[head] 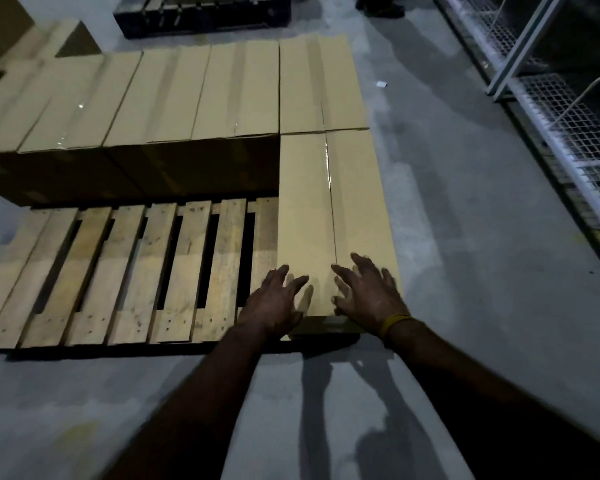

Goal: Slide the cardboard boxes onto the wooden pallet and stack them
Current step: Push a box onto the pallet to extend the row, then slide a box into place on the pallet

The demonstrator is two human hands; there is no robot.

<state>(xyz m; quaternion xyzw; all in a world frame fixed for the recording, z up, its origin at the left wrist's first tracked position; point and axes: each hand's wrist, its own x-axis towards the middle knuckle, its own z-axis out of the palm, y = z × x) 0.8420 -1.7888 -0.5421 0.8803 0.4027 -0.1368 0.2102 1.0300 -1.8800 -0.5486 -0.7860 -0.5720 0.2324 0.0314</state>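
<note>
A long taped cardboard box [329, 216] lies along the right side of the wooden pallet [118, 271], its near end at the pallet's front edge. My left hand [274, 299] is at that near end's left corner, fingers spread. My right hand [368, 292], with a yellow wristband, lies spread over the right corner. Both hands are blurred. Another box [321, 84] lies end to end behind it. Several boxes [136, 95] stand side by side across the pallet's far half.
The pallet's near left slats are bare. Grey concrete floor surrounds it. A wire-mesh rack [561, 109] runs along the right. A dark pallet [201, 15] sits at the back, and more cardboard [32, 43] is at the far left.
</note>
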